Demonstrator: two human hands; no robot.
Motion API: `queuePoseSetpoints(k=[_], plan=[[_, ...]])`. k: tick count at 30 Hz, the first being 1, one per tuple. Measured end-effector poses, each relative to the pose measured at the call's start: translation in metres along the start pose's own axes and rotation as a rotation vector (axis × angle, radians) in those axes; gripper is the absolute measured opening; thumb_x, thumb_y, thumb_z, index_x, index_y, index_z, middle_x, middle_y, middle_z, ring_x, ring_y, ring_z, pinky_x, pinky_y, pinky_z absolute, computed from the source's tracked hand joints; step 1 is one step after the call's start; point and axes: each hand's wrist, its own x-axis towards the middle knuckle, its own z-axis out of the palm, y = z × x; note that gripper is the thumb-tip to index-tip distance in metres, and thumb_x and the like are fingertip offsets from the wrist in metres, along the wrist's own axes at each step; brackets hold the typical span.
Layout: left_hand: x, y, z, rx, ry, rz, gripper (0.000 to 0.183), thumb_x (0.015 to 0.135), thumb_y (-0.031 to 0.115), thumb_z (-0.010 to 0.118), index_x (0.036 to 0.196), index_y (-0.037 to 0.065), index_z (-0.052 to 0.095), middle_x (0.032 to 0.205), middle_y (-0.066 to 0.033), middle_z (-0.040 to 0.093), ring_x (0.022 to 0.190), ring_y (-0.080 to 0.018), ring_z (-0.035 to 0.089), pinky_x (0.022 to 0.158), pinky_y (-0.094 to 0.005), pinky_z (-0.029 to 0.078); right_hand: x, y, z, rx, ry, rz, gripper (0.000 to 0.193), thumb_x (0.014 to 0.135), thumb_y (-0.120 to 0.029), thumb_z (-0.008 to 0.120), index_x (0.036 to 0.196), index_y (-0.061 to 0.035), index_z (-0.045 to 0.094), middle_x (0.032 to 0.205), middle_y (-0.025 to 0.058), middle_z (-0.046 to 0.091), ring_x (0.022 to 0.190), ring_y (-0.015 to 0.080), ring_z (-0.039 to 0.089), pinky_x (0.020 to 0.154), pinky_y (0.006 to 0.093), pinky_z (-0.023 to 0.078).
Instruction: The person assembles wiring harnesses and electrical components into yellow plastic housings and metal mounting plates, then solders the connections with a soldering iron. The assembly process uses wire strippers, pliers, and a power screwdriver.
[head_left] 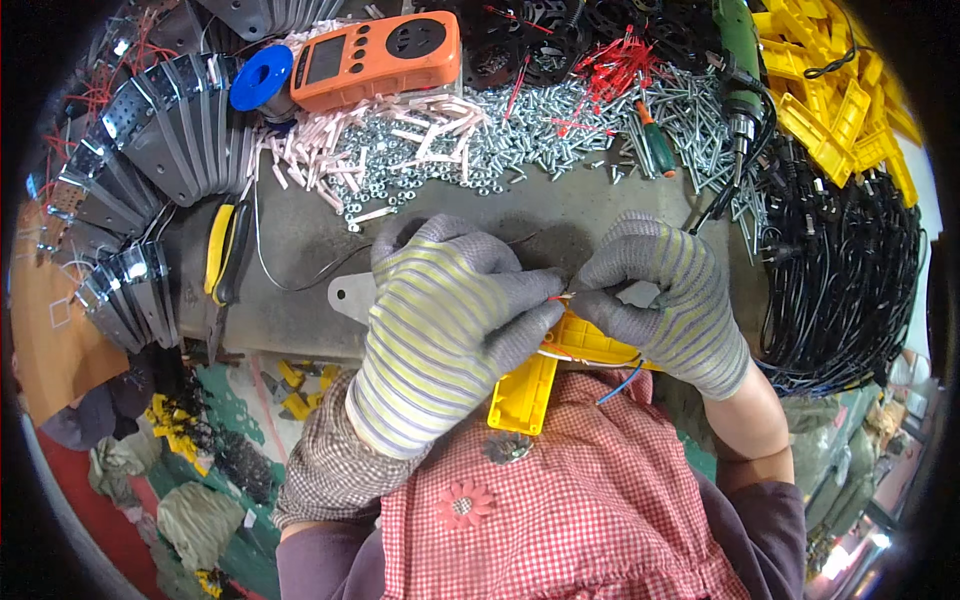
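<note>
My left hand [440, 320], in a grey glove with yellow stripes, pinches a thin red wire [560, 297] between thumb and forefinger. Just across from it, my right hand [665, 295], gloved alike, has thumb and forefinger closed at the wire's bare end; what lies between those fingertips is too small to make out. Below both hands is a yellow plastic housing [524, 398], partly hidden by the left fingers. A white wire [590, 360] runs along its edge, and a blue wire [622, 384] sticks out near my right wrist. A grey metal plate [347, 296] lies partly under my left hand.
Yellow-handled pliers [219, 255] lie at left beside stacked metal brackets [170, 130]. Farther back are an orange meter [375, 62], loose nuts and screws [540, 125], a screwdriver [656, 145] and a green power screwdriver [740, 60]. Black cables [835, 285] and yellow housings [835, 120] pile up at right.
</note>
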Motion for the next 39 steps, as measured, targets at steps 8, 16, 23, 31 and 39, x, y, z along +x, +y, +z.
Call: queuePoseSetpoints(k=[8,16,23,31,39], plan=[[-0.008,0.011,0.006,0.233,0.042,0.050,0.019,0.084,0.027,0.080,0.098,0.016,0.083,0.092,-0.0037,0.067,0.099,-0.0291,0.063,0.094,-0.0524,0.044,0.003,-0.001,0.000,0.016,-0.077,-0.043,0.013,0.084,-0.011,0.089,0.094,-0.0064,0.081,0.089,0.0078,0.075,0.080,0.0217,0.073,0.072,0.0325,0.058],[-0.012,0.009,0.017,0.004,0.129,-0.061,0.028,0.078,0.028,0.085,0.103,0.016,0.080,0.097,-0.0028,0.071,0.104,-0.0272,0.067,0.108,-0.0547,0.042,0.011,-0.009,-0.004,0.071,-0.190,0.226,0.013,0.087,-0.014,0.082,0.096,-0.0043,0.080,0.089,0.0065,0.075,0.083,0.0163,0.072,0.078,0.0305,0.057],[-0.021,0.001,0.034,-0.211,0.281,-0.110,0.025,0.079,0.027,0.089,0.099,0.013,0.082,0.092,-0.0041,0.074,0.097,-0.0258,0.073,0.113,-0.0501,0.041,0.010,-0.013,0.000,0.262,-0.147,0.406,0.016,0.087,-0.014,0.079,0.097,-0.0012,0.075,0.088,0.0041,0.073,0.083,0.0124,0.069,0.078,0.0289,0.055],[-0.014,0.001,0.031,-0.338,0.178,-0.160,0.016,0.081,0.019,0.087,0.092,0.012,0.078,0.092,-0.0046,0.075,0.091,-0.0245,0.073,0.108,-0.0460,0.046,-0.051,0.009,-0.034,-0.300,0.063,-0.503,0.033,0.080,-0.022,0.089,0.107,-0.0093,0.075,0.108,0.0065,0.072,0.098,0.0259,0.069,0.080,0.0457,0.055],[-0.012,0.002,0.021,-0.312,0.137,-0.101,0.019,0.083,0.009,0.085,0.100,0.010,0.077,0.098,-0.0058,0.076,0.096,-0.0249,0.072,0.096,-0.0389,0.054,-0.035,-0.021,0.000,0.062,0.084,0.162,0.021,0.092,-0.022,0.081,0.104,-0.0049,0.080,0.086,0.0130,0.078,0.073,0.0292,0.075,0.068,0.0392,0.057]])
